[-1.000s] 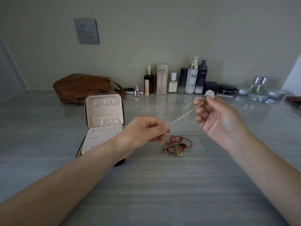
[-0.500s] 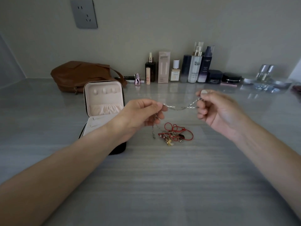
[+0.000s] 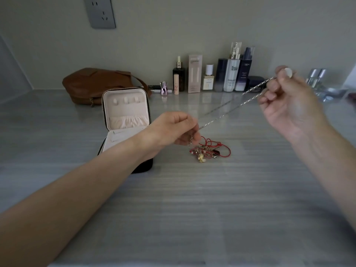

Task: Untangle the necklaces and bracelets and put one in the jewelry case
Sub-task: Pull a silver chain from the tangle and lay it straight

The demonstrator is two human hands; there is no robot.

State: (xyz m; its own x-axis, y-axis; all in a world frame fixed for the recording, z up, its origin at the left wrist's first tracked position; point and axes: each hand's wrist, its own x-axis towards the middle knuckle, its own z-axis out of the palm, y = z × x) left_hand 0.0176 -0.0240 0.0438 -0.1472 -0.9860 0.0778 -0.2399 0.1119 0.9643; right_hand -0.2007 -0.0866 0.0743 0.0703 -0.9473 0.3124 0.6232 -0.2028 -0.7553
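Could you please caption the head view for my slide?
Left hand and right hand stretch a silver chain over the tangle, beside the open jewelry case.

left hand point(image 3: 174, 130) pinches low, right hand point(image 3: 289, 102) pinches higher

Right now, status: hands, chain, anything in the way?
Left hand, right hand pinch silver chain taut. Tail hangs at red-cord tangle. Jewelry case open, left forearm across it.

A silver link chain point(image 3: 231, 110), red cord bracelets point(image 3: 221, 149) with a yellow charm point(image 3: 201, 160), black jewelry case point(image 3: 126, 108) (cream lining), brown leather bag point(image 3: 96, 83), grey table point(image 3: 192, 199) streaked with pale lines.
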